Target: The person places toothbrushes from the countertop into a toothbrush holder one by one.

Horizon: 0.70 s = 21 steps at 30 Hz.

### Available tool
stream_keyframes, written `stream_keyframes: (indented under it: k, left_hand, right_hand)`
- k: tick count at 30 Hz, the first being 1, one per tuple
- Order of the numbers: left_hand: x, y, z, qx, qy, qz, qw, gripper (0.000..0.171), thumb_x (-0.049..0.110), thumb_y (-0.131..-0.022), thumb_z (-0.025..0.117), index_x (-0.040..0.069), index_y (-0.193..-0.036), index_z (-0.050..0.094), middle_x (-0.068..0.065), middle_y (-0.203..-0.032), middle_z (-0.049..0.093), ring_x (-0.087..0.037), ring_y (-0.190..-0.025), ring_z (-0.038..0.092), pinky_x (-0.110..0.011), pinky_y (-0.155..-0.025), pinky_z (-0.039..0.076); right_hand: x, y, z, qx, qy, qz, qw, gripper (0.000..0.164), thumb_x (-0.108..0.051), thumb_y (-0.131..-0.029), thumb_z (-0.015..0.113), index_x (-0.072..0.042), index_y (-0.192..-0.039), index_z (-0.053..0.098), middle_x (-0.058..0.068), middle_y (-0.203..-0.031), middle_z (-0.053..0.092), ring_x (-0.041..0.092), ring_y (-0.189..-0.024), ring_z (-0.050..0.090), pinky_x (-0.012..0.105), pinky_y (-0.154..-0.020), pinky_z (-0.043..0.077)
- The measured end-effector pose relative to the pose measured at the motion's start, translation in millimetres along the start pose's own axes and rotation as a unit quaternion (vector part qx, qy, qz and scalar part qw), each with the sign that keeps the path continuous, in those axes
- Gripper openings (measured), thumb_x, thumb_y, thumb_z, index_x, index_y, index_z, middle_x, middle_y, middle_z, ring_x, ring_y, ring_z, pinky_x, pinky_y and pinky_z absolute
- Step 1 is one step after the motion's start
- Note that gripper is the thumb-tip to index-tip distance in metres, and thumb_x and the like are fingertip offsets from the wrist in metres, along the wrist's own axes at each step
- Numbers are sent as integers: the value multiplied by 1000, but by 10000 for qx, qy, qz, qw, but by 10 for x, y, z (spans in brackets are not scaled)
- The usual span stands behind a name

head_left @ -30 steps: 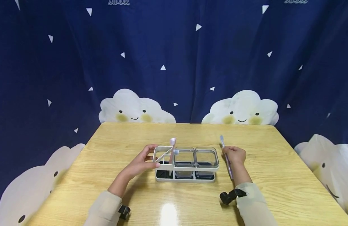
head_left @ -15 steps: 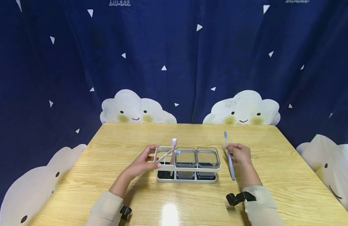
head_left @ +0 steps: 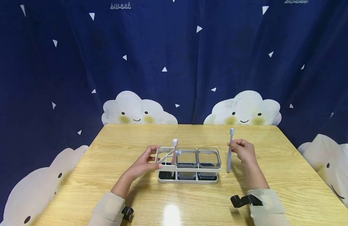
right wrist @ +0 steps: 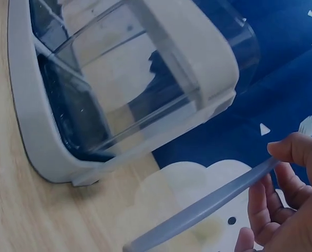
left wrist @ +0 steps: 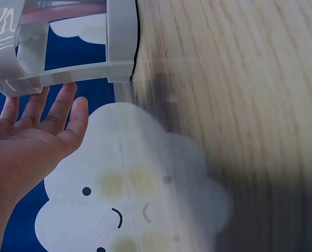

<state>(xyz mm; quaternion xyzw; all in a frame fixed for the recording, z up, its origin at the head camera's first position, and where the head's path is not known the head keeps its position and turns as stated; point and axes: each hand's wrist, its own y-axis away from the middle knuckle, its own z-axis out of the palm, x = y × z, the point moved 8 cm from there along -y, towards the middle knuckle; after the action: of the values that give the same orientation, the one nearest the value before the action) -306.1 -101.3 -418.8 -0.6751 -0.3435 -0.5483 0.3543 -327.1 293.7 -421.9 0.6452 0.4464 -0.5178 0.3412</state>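
Observation:
A white toothbrush holder [head_left: 188, 181] stands on the table in the head view. My left hand [head_left: 142, 164] grips its left end, thumb at the front and fingers behind; in the left wrist view those fingers [left wrist: 66, 105] meet the end rail. A pink toothbrush [head_left: 174, 153] stands in the divided left section, with a small blue-bristled head [head_left: 178, 153] beside it. Two clear cups [head_left: 186, 171] fill the middle and right sections. To the right of the holder, my right hand [head_left: 244, 151] pinches a blue toothbrush [head_left: 229, 160] near mid-handle, head up, its lower end over the table.
The wooden table [head_left: 289, 175] extends around the holder. Behind it hangs a dark blue curtain [head_left: 151, 47] with white triangles and smiling clouds. A black wrist camera [head_left: 244, 201] sits on the right cuff, another camera [head_left: 127, 212] on the left.
My right hand has moved right and a little farther from me, and the blue toothbrush has swung from leaning left to nearly upright. My left hand keeps its grip on the holder.

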Motion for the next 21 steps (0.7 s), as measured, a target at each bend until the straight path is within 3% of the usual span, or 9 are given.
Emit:
stream_keyframes:
  k: [5,9,15,21]
  left_hand:
    - [-8,-12,-15,85,-26,-49,9999,71,1,-80,69,10,-139,31,-26,-133,33,-41,-111,42,-40,-80,49]
    - [58,3,-4,110,-73,-64,9999,72,-1,-79,68,5,-140,30,-24,-130,36,-41,-110,43,-40,-80,48]
    - [259,76,58,145,-91,-16,9999,70,-1,-79,68,-1,-138,30,-22,-127,39,-41,-108,43,-38,-80,48]
    - [251,85,65,169,-41,90,9998,69,0,-79,68,0,-137,30,-25,-127,38,-41,-107,44,-39,-80,48]
  right_hand:
    - [-375,267,-14,93,-341,-92,9993,7,-13,-82,67,-8,-83,64,-9,-74,57,11,-74,55,24,-69,43]
    - [-471,316,-19,187,-515,-196,9983,7,-10,-82,68,-11,-79,62,-6,-77,55,8,-74,54,21,-70,46]
    - [-557,366,-39,216,-432,-333,9983,8,-14,-82,70,-14,-79,62,-6,-75,53,8,-71,50,24,-60,38]
    - [-706,457,-51,216,-559,-543,9967,9,-12,-81,70,-13,-78,62,-5,-74,50,10,-71,42,22,-58,36]
